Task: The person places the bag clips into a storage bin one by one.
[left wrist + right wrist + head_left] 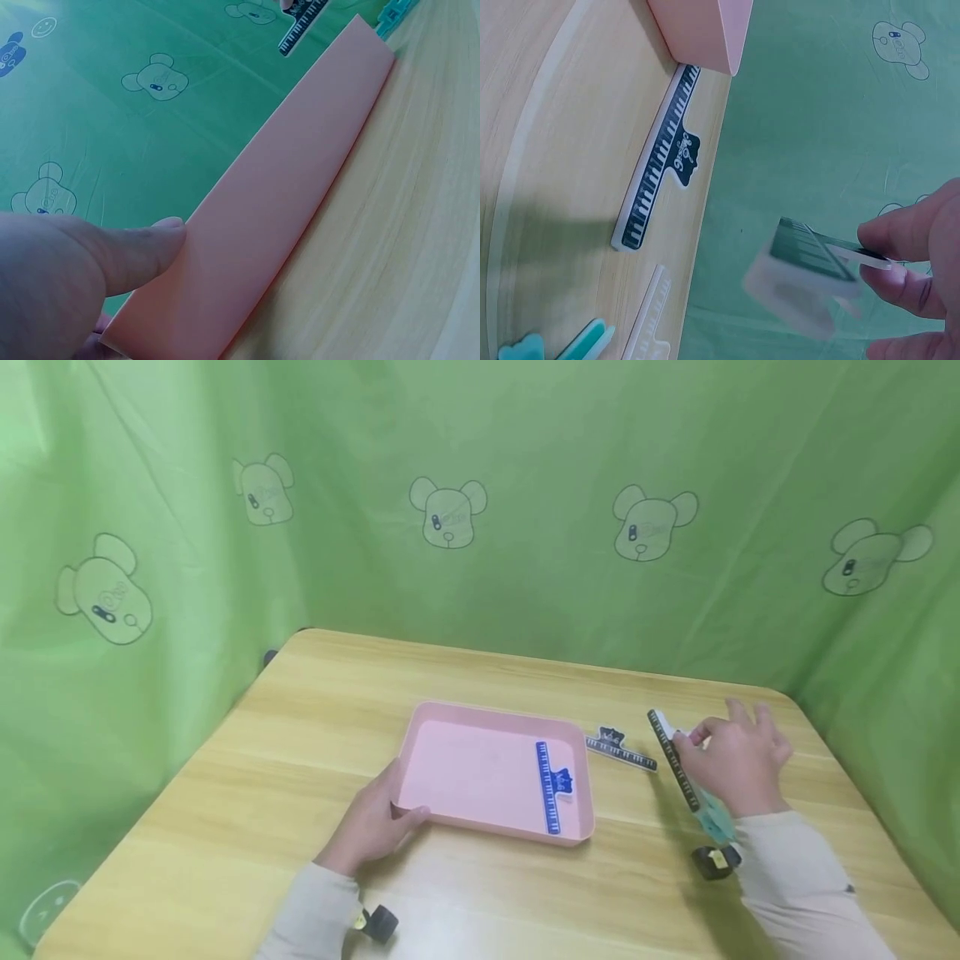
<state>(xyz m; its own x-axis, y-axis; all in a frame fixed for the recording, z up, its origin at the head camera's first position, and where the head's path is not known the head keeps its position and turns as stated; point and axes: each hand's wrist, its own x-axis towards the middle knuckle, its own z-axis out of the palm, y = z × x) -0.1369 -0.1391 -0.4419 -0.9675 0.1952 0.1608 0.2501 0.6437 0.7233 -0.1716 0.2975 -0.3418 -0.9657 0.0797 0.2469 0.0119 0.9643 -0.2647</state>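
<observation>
My left hand [371, 822] grips the near left corner of a pink tray [468, 768], its thumb against the outer wall in the left wrist view. Inside the tray, toward the right, lies a blue clip [550, 789] with a piano-key pattern. My right hand [738, 764] pinches a black piano-key clip [673, 760] by its handle between thumb and fingers, raised above the table right of the tray. A second black piano-key clip [656, 165] lies on the table near the tray's right side. Partly hidden below the right hand is a teal clip [716, 822].
A whitish clip [649, 319] lies on the wooden table [247, 785], visible in the right wrist view near the teal pieces [585, 341]. A green curtain [525, 593] with bear-head drawings hangs behind and at the sides of the table.
</observation>
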